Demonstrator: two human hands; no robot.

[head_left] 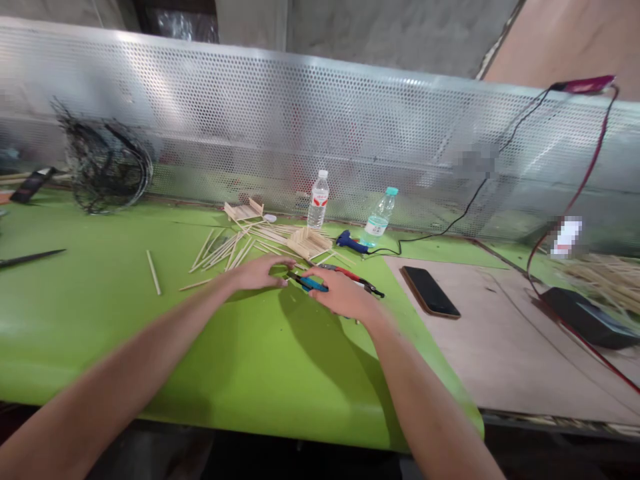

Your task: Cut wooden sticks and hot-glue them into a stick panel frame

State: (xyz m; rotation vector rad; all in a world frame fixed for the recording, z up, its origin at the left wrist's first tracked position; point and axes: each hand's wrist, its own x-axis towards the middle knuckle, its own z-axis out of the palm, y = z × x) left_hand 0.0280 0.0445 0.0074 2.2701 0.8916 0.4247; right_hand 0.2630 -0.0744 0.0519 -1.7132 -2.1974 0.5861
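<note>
My right hand (343,291) is closed round a blue-handled tool (314,283) with a dark front end, which looks like a utility knife. The tool points left, toward my left hand (260,272). My left hand has its thumb and curved fingers apart, close to the tool's dark tip; I see nothing held in it. Just behind my right hand lies a red-and-black hand tool (345,270). Thin wooden sticks (225,252) are scattered beyond my left hand. Among them stand a small tray-like stick piece (310,244) and a similar one (245,211) farther back.
Two plastic bottles, one white-capped (317,203) and one teal-capped (379,220), stand near the perforated metal screen (250,113). A blue glue gun (351,242) with a cord lies beside them. A phone (430,292) rests at right; a wire coil (107,163) and scissors (33,258) are left.
</note>
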